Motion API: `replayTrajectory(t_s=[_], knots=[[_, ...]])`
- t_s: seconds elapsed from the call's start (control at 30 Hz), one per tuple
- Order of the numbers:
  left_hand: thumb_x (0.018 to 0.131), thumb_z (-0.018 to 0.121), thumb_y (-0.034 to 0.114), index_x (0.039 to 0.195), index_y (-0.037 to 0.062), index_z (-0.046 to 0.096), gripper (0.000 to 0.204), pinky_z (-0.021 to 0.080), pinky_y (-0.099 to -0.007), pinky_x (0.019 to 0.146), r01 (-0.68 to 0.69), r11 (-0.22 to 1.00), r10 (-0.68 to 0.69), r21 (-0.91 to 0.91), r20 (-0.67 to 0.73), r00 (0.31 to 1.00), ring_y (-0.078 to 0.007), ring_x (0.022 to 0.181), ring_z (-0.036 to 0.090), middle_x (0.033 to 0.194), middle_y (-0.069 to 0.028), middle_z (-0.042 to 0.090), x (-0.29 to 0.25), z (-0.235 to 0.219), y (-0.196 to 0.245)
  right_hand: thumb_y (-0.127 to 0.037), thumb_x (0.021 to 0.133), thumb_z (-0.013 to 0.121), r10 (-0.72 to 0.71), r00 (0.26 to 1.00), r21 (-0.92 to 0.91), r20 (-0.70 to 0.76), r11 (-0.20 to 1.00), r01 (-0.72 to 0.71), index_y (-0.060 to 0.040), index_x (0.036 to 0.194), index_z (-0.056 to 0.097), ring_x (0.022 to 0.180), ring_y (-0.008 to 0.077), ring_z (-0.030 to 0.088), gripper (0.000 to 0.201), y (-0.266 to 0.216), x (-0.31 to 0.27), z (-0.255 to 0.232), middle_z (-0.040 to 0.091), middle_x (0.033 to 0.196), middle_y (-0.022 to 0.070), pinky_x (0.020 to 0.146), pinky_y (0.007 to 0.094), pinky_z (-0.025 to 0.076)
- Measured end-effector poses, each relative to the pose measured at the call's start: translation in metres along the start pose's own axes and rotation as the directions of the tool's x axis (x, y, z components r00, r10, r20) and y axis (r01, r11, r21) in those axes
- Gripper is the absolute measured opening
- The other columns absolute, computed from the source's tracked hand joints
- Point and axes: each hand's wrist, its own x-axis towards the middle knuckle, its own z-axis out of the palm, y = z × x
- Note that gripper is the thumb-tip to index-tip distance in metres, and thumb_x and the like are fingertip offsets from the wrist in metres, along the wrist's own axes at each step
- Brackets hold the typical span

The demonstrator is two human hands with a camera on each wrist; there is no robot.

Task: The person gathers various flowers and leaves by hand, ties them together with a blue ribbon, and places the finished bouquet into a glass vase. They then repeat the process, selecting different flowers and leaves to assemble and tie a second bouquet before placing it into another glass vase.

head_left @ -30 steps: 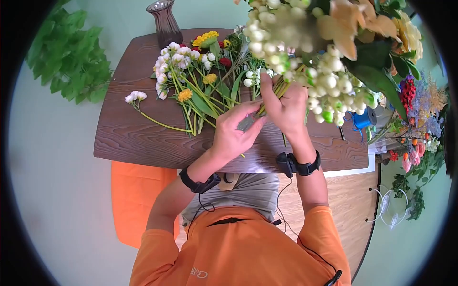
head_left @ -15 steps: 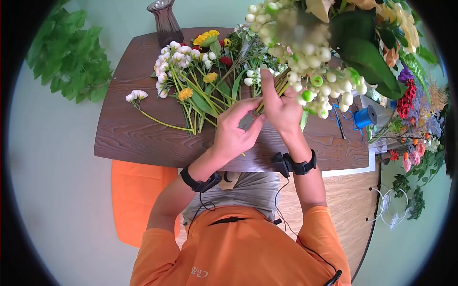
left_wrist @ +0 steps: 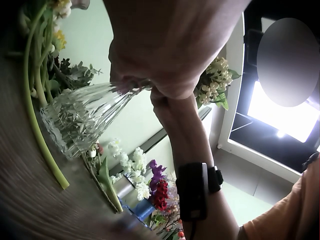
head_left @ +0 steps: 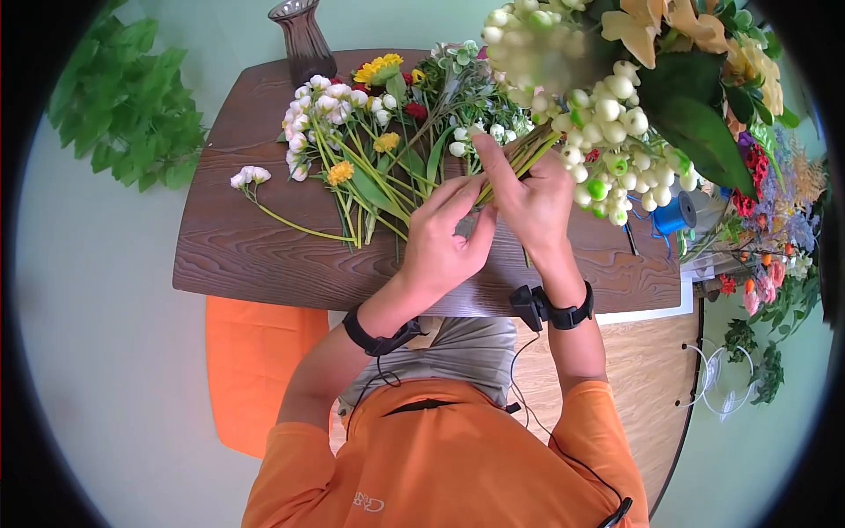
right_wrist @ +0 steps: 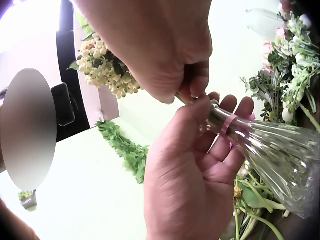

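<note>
My left hand (head_left: 444,233) holds a clear ribbed glass vase (right_wrist: 285,160) by its neck, thumb near the rim and fingers behind. A pink ribbon (right_wrist: 228,125) circles that neck. In the left wrist view the vase's base hangs tilted close over the table. My right hand (head_left: 539,198) grips the green stems (head_left: 537,151) of a bouquet right at the vase's mouth, its thumb pointing up and left. Clusters of white berries (head_left: 612,119), peach flowers (head_left: 638,31) and dark leaves lean out to the right. The lower ends of the stems show through the glass neck.
Loose stems with white blossoms (head_left: 326,106), a yellow flower (head_left: 378,69) and greenery lie on the brown table (head_left: 238,264). A smoky vase (head_left: 305,40) stands at its back left edge. A blue spool (head_left: 676,214) and more flowers (head_left: 775,211) sit at the right.
The bouquet dipped left half a second ago and has swung back up and right. My right hand has moved slightly right; my left hand with the vase has shifted a little right too.
</note>
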Motion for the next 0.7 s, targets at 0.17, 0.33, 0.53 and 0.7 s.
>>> replayTrajectory(t_s=[0.17, 0.33, 0.53, 0.7], knots=[[0.085, 0.071, -0.002, 0.114, -0.0059, 0.067, 0.03, 0.055, -0.0347, 0.077, 0.139, 0.98, -0.126, -0.139, 0.1, 0.987, -0.0323, 0.089, 0.071, 0.107, -0.0196, 0.07, -0.004, -0.003, -0.006, -0.018, 0.091, 0.079, 0.14, 0.989, 0.036, 0.038, 0.989, -0.142, -0.0031, 0.084, 0.076, 0.054, 0.0051, 0.055, 0.016, 0.019, -0.012, 0.004, 0.065, 0.063, 0.0008, 0.048, 0.0262, 0.041], [0.086, 0.073, 0.0, 0.115, -0.0051, 0.065, 0.03, 0.054, -0.0352, 0.078, 0.121, 0.973, -0.099, -0.198, 0.114, 0.989, -0.0331, 0.091, 0.069, 0.106, -0.019, 0.069, -0.008, -0.002, -0.017, -0.014, 0.089, 0.077, 0.077, 0.997, 0.023, 0.03, 0.997, -0.077, -0.0052, 0.088, 0.079, 0.054, 0.0079, 0.058, 0.009, 0.028, -0.015, 0.006, 0.067, 0.066, 0.0011, 0.049, 0.0282, 0.045], [0.094, 0.064, -0.001, 0.135, -0.0052, 0.05, 0.043, 0.052, -0.037, 0.089, 0.112, 0.989, -0.083, -0.096, 0.262, 0.961, -0.0324, 0.105, 0.066, 0.12, -0.0208, 0.063, -0.011, -0.008, -0.012, -0.017, 0.092, 0.074, -0.069, 0.974, -0.14, 0.218, 0.985, 0.101, -0.0079, 0.105, 0.078, 0.07, 0.0114, 0.065, 0.017, 0.022, -0.007, -0.004, 0.073, 0.084, 0.0016, 0.06, 0.0278, 0.051], [0.101, 0.046, -0.002, 0.154, -0.007, 0.022, 0.058, 0.036, -0.0425, 0.113, 0.08, 0.989, -0.033, -0.124, 0.342, 0.939, -0.0368, 0.137, 0.047, 0.149, -0.0273, 0.043, -0.01, -0.004, -0.01, -0.01, 0.079, 0.075, -0.054, 0.992, 0.043, 0.117, 0.998, 0.049, -0.0034, 0.098, 0.074, 0.079, 0.0357, 0.071, 0.02, 0.01, -0.001, -0.001, 0.074, 0.089, 0.0147, 0.071, 0.0413, 0.057]])
